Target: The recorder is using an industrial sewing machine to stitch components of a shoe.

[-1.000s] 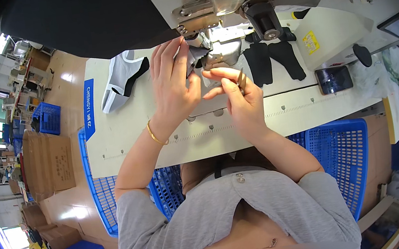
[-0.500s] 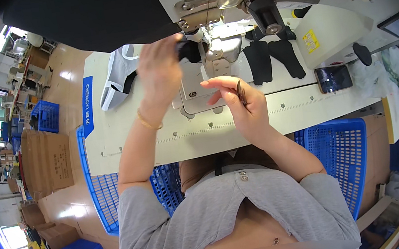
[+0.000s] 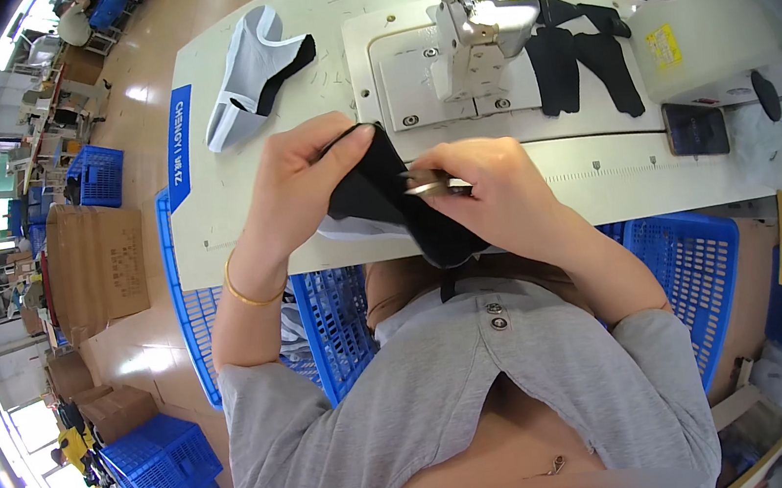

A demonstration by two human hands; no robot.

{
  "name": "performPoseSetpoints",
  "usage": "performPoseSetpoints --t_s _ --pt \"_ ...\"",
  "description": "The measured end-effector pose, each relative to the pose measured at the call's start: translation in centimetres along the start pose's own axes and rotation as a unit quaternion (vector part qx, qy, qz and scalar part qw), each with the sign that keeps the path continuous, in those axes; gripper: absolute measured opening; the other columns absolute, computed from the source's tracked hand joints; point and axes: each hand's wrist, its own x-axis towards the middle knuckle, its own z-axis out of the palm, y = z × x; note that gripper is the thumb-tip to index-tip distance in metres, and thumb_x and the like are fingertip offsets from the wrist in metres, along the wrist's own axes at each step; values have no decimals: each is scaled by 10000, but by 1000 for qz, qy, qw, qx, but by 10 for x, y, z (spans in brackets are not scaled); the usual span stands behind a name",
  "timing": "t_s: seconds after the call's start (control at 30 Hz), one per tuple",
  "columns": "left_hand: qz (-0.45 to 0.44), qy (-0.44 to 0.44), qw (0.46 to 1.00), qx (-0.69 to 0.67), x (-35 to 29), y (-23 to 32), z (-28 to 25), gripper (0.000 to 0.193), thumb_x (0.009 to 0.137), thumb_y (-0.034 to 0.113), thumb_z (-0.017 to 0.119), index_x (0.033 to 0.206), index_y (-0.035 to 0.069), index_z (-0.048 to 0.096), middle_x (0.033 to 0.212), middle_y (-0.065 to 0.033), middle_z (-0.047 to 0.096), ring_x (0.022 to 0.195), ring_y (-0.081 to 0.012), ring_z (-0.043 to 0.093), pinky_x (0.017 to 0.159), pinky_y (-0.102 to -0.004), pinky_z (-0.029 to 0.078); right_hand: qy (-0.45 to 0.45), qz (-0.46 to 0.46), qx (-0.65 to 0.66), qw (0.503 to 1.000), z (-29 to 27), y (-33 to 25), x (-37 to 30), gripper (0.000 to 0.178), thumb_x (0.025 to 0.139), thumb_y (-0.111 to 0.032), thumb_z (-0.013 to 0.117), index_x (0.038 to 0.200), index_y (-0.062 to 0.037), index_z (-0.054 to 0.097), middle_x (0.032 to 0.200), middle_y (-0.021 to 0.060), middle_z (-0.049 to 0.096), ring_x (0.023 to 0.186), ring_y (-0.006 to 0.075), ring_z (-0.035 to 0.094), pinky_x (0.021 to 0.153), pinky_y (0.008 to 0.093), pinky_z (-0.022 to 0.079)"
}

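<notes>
My left hand (image 3: 299, 182) pinches a black fabric piece (image 3: 368, 183) by its upper edge, thumb on top. The piece hangs over the table's front edge toward my lap, and a pale grey part shows beneath it. Closed around small metal thread snips (image 3: 430, 186), my right hand (image 3: 507, 184) holds their blades against the black fabric. Whether a thread lies between the blades is too small to see. Beyond my hands stands the sewing machine (image 3: 478, 45), with no cloth visible under its needle area.
A grey-and-black sewn fabric piece (image 3: 241, 81) lies on the table's left. Black cut pieces (image 3: 556, 74) lie right of the machine, near a phone (image 3: 695, 128). Blue plastic baskets (image 3: 331, 316) (image 3: 685, 264) stand below the table. Cardboard boxes (image 3: 98, 268) are on the floor at left.
My left hand has come back from the machine with the black fabric piece. My right hand has brought the snips from its palm to the fabric. The view has shifted.
</notes>
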Motion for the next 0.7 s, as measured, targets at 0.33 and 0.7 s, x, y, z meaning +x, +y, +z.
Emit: performPoseSetpoints --t_s 0.33,0.7 --pt "-138 -26 975 -173 26 -33 43 249 906 182 634 784 -17 722 577 69 537 487 4 397 415 -208 260 106 -41 -74 991 -23 37 -22 251 879 -227 698 982 -3 650 804 99 635 707 241 628 627 315 499" --pt "-179 -65 965 -178 34 -30 53 243 897 183 614 808 -19 715 628 40 593 519 -10 465 444 -200 315 104 -138 -160 972 -23 53 -9 285 817 -279 746 907 -30 640 786 64 577 653 234 602 572 337 493"
